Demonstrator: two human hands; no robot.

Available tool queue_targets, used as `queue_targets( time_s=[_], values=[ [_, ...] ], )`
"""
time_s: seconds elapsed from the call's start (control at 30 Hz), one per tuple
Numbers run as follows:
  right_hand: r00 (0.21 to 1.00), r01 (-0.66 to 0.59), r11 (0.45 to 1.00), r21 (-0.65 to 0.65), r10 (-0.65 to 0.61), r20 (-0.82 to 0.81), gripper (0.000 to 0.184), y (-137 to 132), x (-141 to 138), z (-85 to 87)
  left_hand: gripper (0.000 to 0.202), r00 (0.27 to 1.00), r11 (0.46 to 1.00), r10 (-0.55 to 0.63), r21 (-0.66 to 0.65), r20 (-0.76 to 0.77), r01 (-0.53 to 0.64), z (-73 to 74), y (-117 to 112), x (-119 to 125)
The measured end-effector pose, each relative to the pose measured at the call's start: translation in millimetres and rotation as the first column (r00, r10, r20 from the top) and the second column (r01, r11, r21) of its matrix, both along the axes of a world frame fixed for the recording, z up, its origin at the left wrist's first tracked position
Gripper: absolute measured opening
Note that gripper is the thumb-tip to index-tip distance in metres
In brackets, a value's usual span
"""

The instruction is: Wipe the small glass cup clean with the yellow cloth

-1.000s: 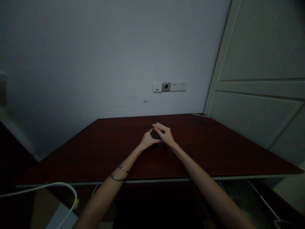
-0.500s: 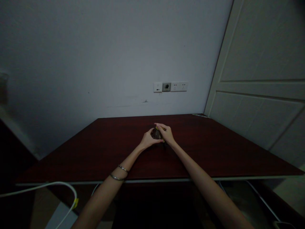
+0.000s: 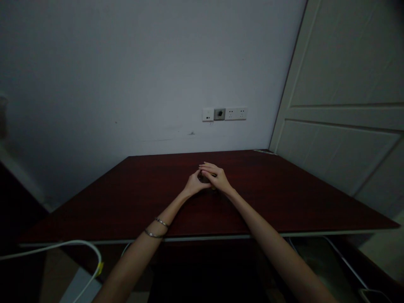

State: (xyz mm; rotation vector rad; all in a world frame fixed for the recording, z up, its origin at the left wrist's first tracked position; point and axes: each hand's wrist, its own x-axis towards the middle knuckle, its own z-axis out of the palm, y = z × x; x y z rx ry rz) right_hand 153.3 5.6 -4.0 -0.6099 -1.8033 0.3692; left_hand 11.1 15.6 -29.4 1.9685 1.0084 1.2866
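Both of my hands meet over the middle of a dark red-brown table (image 3: 132,198). My left hand (image 3: 193,184) curls around a small dark object (image 3: 203,179) that rests on the tabletop. My right hand (image 3: 217,176) lies over the same object from the right, fingers pressed across its top. The object is mostly hidden by my fingers and the light is dim, so I cannot name it. Two thin metal bangles (image 3: 157,227) sit on my left forearm.
A white wall stands behind the table with a strip of sockets and a switch (image 3: 224,114). A pale panelled door (image 3: 344,109) closes off the right side. A white cable with a yellow tag (image 3: 85,248) loops below the table's front left edge.
My right hand's fingers have come down flatter over the object, hiding the yellowish bit that showed half a second ago. My left hand has stayed in place.
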Motion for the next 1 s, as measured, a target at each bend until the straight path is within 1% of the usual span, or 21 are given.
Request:
queue_targets(
  time_s=[0.07,0.13,0.23,0.3,0.4,0.47,0.57,0.67,0.77,0.83,0.93,1.0],
  values=[
    [0.996,-0.028,0.994,-0.108,0.018,-0.092,0.028,7.0,2.4,-1.4,0.074,1.0,1.0,-0.026,0.01,-0.009,0.026,2.7,-3.9,0.5],
    [0.984,-0.083,0.973,-0.215,0.046,-0.172,0.033,12.8,4.8,-3.2,0.074,0.998,0.998,-0.064,-0.021,-0.004,0.064,4.4,-6.0,1.3],
    [0.966,-0.151,0.941,-0.302,0.077,-0.245,0.038,15.8,7.5,-4.5,0.07,0.991,0.989,-0.11,-0.091,0.076,0.117,5.8,-6.1,3.1],
    [0.963,-0.162,0.944,-0.288,0.087,-0.254,0.04,13.5,8.2,-3.4,0.069,0.979,0.979,-0.122,-0.145,0.162,0.146,6.6,-5.5,4.4],
    [0.969,-0.16,0.966,-0.204,0.114,-0.218,0.038,7.2,8.0,0.7,0.066,0.954,0.961,-0.115,-0.211,0.278,0.177,7.1,-5.3,5.6],
    [0.972,-0.176,0.971,-0.164,0.145,-0.184,0.037,3.9,7.6,3.4,0.061,0.943,0.955,-0.097,-0.238,0.319,0.178,6.2,-5.8,5.9],
    [0.97,-0.199,0.97,-0.137,0.176,-0.166,0.036,2.9,6.6,4.9,0.058,0.935,0.949,-0.073,-0.265,0.347,0.172,4.5,-7.1,6.0],
    [0.966,-0.171,0.97,-0.174,0.131,-0.221,0.037,6.0,5.5,3.2,0.06,0.936,0.949,-0.077,-0.263,0.344,0.175,5.2,-8.7,6.0],
    [0.952,-0.168,0.945,-0.281,0.081,-0.297,0.042,10.5,5.4,0.3,0.067,0.934,0.953,-0.103,-0.234,0.343,0.191,7.8,-9.9,6.0],
    [0.942,-0.179,0.931,-0.319,0.069,-0.328,0.045,12.3,5.8,-1.0,0.071,0.93,0.951,-0.12,-0.227,0.348,0.208,9.2,-10.4,5.9],
    [0.948,-0.155,0.938,-0.309,0.053,-0.313,0.043,10.2,6.2,-0.5,0.071,0.93,0.949,-0.122,-0.232,0.347,0.211,9.9,-10.4,5.7],
    [0.964,-0.131,0.96,-0.246,0.065,-0.26,0.039,5.7,6.4,1.5,0.067,0.937,0.956,-0.1,-0.228,0.336,0.184,9.6,-9.6,5.4]
  ],
)
